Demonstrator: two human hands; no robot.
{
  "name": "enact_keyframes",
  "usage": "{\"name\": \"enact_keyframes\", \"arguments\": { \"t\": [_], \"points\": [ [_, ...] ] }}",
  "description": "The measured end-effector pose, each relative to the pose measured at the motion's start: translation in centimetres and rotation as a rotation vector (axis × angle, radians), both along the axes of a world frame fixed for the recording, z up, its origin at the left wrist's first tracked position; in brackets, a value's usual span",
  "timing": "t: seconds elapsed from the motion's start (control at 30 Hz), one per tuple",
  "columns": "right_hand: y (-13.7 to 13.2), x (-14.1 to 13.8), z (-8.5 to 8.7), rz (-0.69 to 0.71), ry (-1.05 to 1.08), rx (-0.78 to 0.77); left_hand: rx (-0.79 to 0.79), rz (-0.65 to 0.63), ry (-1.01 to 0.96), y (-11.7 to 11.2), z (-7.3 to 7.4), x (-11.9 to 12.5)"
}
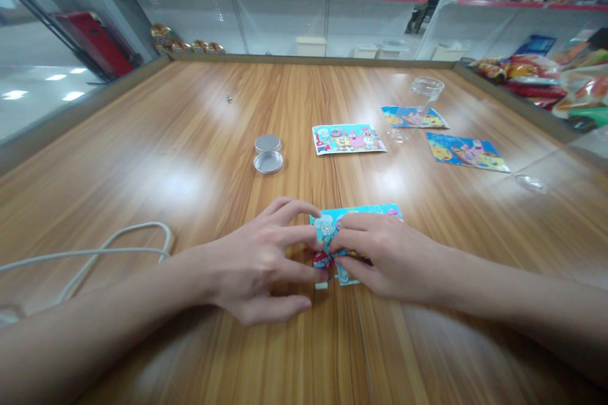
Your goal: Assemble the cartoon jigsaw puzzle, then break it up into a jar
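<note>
A partly covered jigsaw puzzle (356, 210) with a bright cartoon picture lies on the table in front of me. My left hand (270, 259) is open over its left side, fingers spread, with several fingertips resting on the left edge. From the right, my right hand (389, 253) reaches over the puzzle, thumb and fingers pinched on a small puzzle piece near the lower left, mostly hidden by the fingertips. A narrow gap shows beside that spot, and a pale piece edge (322, 286) sticks out below my left fingers. The puzzle's middle is under my right hand.
Beyond the puzzle lie a cartoon picture card (349, 139) and two blue cartoon sheets (468, 152), one under a clear plastic cup (427, 92). Two round metal tins (268, 162) stand left of them. A white cable (118, 252) loops at left; snack bags (527, 76) sit beyond the right edge.
</note>
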State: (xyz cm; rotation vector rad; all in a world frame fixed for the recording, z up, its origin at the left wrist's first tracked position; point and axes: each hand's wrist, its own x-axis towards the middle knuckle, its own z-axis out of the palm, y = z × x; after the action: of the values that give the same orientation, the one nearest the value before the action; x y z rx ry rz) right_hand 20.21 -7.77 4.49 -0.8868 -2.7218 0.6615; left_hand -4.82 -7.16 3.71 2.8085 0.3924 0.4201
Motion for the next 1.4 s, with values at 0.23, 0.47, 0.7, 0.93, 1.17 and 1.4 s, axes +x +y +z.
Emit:
{"name": "enact_keyframes", "arguments": {
  "t": [0.23, 0.47, 0.7, 0.93, 1.17, 1.4],
  "points": [
    [-0.2, 0.5, -0.9, 0.127, 0.021, 0.116, 0.001, 0.0, 0.0, 0.0, -0.1, 0.1],
    [1.8, 1.6, 1.4, -0.134, 0.135, 0.275, 0.014, 0.031, -0.17, 0.5, -0.9, -0.2],
    [7.3, 7.0, 2.7, -0.462, -0.393, 0.18, 0.038, 0.024, -0.15, 0.7, -1.6, -0.2],
    [7.0, 5.9, 2.6, -0.336, -0.346, 0.066, 0.051, 0.016, -0.12, 0.5, -1.8, -0.1],
    [5.9, 3.4, 0.5, -0.095, -0.088, 0.106, 0.059, 0.041, -0.105, 0.6, -1.9, -0.2],
    [6.0, 3.3, 0.0, -0.131, -0.054, 0.108, 0.063, 0.059, -0.124, 0.7, -2.0, -0.1]
  ]
}}
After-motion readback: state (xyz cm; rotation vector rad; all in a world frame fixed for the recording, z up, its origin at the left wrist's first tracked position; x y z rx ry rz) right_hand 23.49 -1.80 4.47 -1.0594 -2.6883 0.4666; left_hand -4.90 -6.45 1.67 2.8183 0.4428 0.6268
